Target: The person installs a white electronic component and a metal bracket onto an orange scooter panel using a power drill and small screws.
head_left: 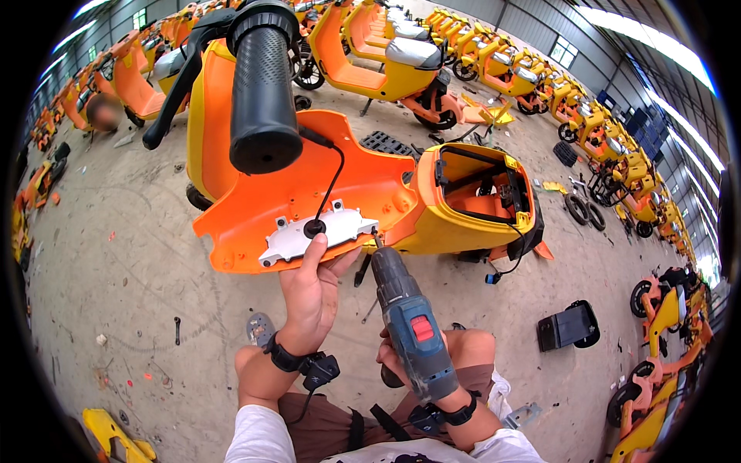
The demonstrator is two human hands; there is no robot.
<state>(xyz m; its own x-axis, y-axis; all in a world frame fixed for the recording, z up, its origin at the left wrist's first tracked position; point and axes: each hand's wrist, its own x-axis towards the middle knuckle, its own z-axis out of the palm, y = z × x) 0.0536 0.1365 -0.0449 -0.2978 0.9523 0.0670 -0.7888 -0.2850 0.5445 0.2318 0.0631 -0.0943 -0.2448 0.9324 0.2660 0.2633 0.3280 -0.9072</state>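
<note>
My left hand (310,293) grips the lower edge of an orange scooter panel (255,201), its thumb up against a white oblong housing (293,238) set in the panel. A black cable (336,174) hangs down to a round black plug on that housing. In my right hand (394,356) is a dark teal cordless drill (411,324) with a red switch, held by its handle. Its bit tip meets the housing's right end, by a screw tab; whether it sits in the screw cannot be made out. Straps with small black devices circle both wrists.
Close above the panel juts a black handlebar grip (265,100) with a brake lever (166,116). To the right is the scooter's opened yellow seat section (471,239). A black bin (569,326), a wrench (177,330) and tires (576,208) lie on the floor. Rows of scooters stand behind.
</note>
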